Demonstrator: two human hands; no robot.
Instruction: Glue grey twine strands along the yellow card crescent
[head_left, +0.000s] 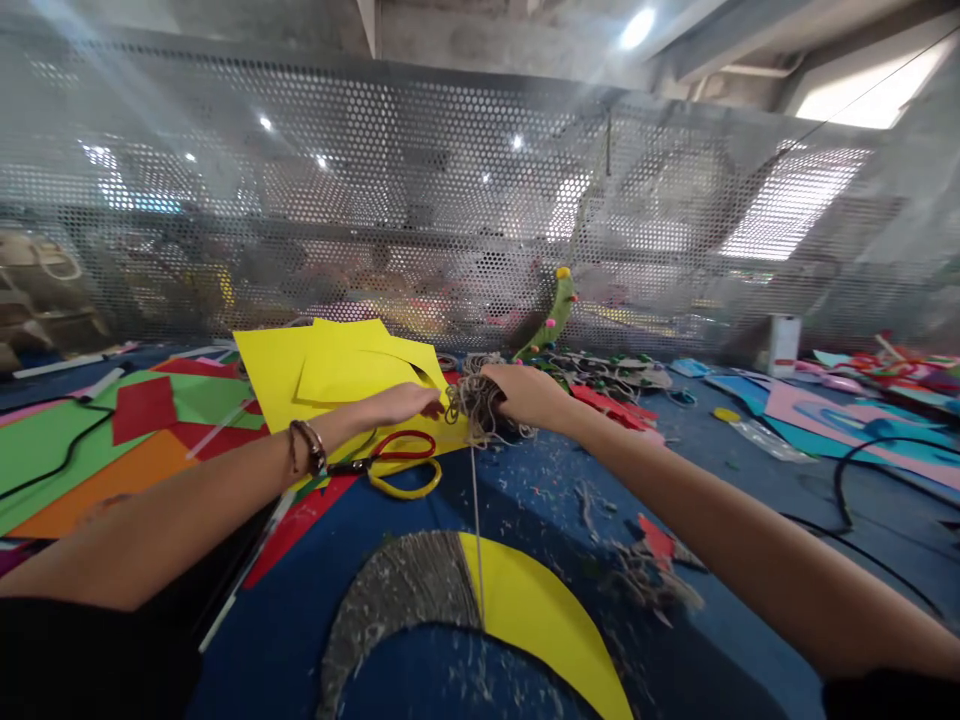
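Note:
A tangled bundle of grey yarn (pixel 480 402) lies beyond the middle of the blue surface. My right hand (pixel 529 398) grips it from the right. My left hand (pixel 409 402) is at its left side, fingers bent toward the strands; what they hold is too small to make out. One strand runs down from the bundle to a yellow paper crescent (pixel 547 610), whose left part is wrapped in grey yarn (pixel 390 585). Scissors with red and yellow handles (pixel 405 465) lie below my left hand.
Yellow sheets (pixel 337 370) lie behind my left hand, and coloured papers (pixel 142 410) at the left. Yarn scraps (pixel 652 580) are under my right forearm. Pink and blue papers (pixel 840 420) and black cables lie at the right. A perforated metal panel (pixel 450 200) stands behind.

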